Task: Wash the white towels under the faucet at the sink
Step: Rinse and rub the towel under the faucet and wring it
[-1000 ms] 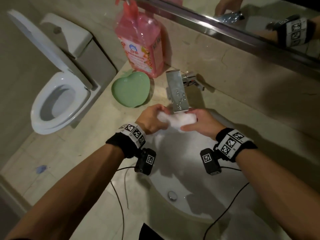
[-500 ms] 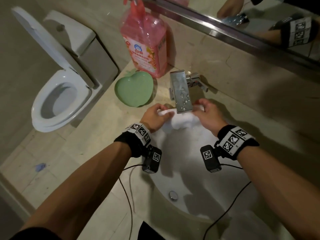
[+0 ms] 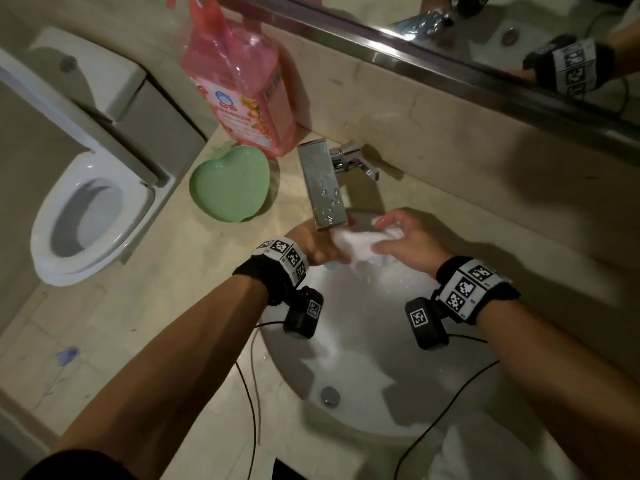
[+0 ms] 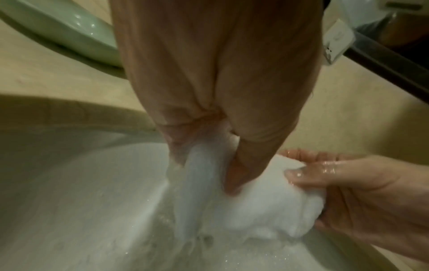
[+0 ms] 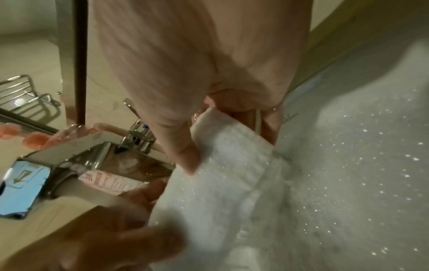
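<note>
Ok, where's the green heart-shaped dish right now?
In the head view the green dish sits on the counter left of the faucet, just in front of the pink bottle and beyond the left hand.

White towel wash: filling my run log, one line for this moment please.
step: washing | white terry towel: under chrome faucet | left hand: grips | right hand: grips

Head camera sits high, looking steeply down over both forearms at the sink [image 3: 363,341] and faucet [image 3: 323,188], with the desk [image 3: 180,289] at left. Left wrist camera rides close behind the left hand [image 4: 216,73], facing along it down into the basin. Right wrist camera, just as close, looks along the right hand [image 5: 197,64] toward the faucet. All three share the white towel [image 3: 356,242] under the spout.
</note>
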